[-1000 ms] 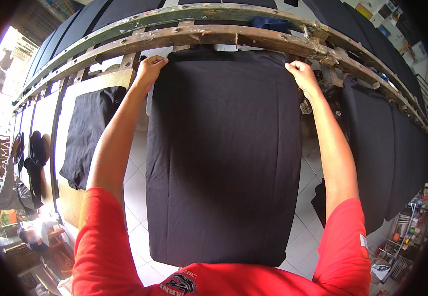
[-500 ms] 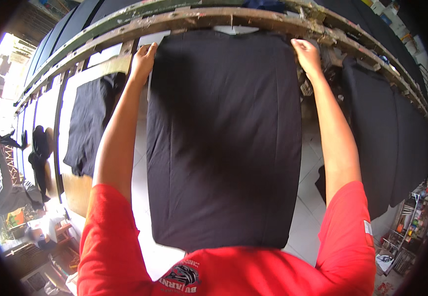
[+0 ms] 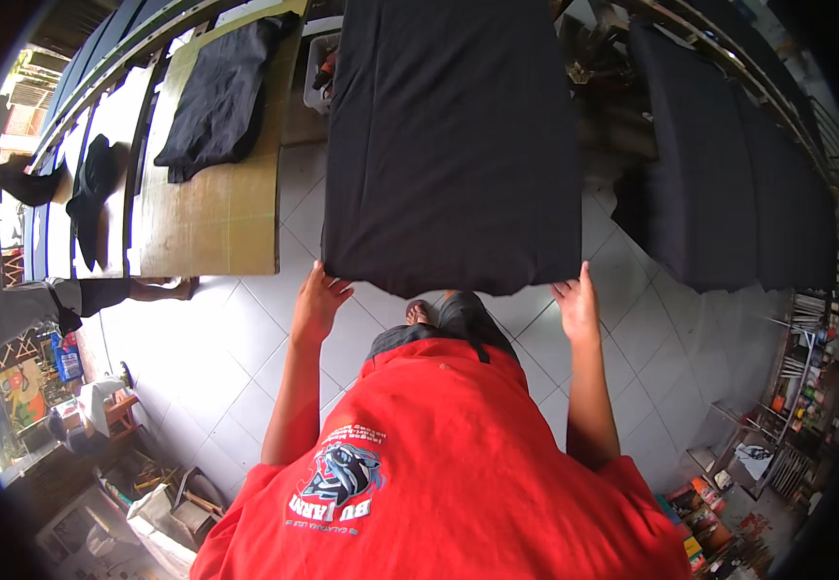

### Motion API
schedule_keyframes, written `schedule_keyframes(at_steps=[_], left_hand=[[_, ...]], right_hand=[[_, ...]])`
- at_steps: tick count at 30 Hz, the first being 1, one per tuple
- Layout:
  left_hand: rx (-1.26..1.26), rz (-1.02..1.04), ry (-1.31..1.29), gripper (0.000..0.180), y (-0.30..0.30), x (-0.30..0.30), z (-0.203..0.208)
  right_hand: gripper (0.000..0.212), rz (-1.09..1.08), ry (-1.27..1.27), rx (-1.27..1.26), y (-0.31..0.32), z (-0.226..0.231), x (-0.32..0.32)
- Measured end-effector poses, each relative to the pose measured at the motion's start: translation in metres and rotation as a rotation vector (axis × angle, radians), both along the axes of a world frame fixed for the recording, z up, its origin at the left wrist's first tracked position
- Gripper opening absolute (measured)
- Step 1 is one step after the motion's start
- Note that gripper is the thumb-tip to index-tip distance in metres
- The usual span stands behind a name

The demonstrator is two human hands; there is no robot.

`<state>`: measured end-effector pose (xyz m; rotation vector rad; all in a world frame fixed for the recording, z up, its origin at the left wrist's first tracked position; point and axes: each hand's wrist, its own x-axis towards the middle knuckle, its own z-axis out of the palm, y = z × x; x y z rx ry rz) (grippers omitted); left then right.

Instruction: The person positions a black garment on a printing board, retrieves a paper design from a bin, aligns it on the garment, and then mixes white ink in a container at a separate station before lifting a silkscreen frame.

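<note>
Where the two near corners of a long black cloth (image 3: 453,155) are met, one hand is placed at each. The left hand (image 3: 315,307) is partly opened, with one digit pointed up along the corner's outer side and the other fingers spread just under the near edge. The right hand (image 3: 577,307) is held almost as its mirror, one digit raised beside the corner and the rest bent inward at the hem. Whether the fabric is pinched or merely touched by either hand cannot be told, since the contact is small and dark against dark.

The cloth is stretched between and beyond the hands, its slightly wavy near edge suspended above the tiled floor (image 3: 632,329) and just ahead of the red shirt (image 3: 458,454). Its far end is cut off by the upper frame edge. One foot (image 3: 418,311) is partly seen below the hem. A pale bin (image 3: 320,77) is half hidden by the cloth's left side, and the clutter to the far right is blurred and shadowed.
</note>
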<state>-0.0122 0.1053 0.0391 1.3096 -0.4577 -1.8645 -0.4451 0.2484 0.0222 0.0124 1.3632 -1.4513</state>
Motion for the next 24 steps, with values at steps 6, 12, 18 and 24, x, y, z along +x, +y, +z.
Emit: schedule_keyframes(at_steps=[6, 12, 18, 24], left_hand=[[0.065, 0.211, 0.417, 0.025, -0.006, -0.017, -0.016], [0.109, 0.307, 0.365, 0.017, -0.005, -0.015, -0.022], [0.062, 0.325, 0.241, 0.015, -0.006, -0.014, -0.033], [0.027, 0.305, 0.249, 0.017, -0.005, -0.013, -0.036]], right_hand=[[0.023, -0.224, -0.045, -0.195, -0.015, -0.006, 0.008], [0.01, -0.389, 0.13, -0.131, -0.013, -0.011, -0.015], [0.015, -0.426, 0.222, -0.052, -0.019, -0.021, -0.019], [0.019, -0.38, 0.222, -0.066, -0.026, -0.028, -0.03]])
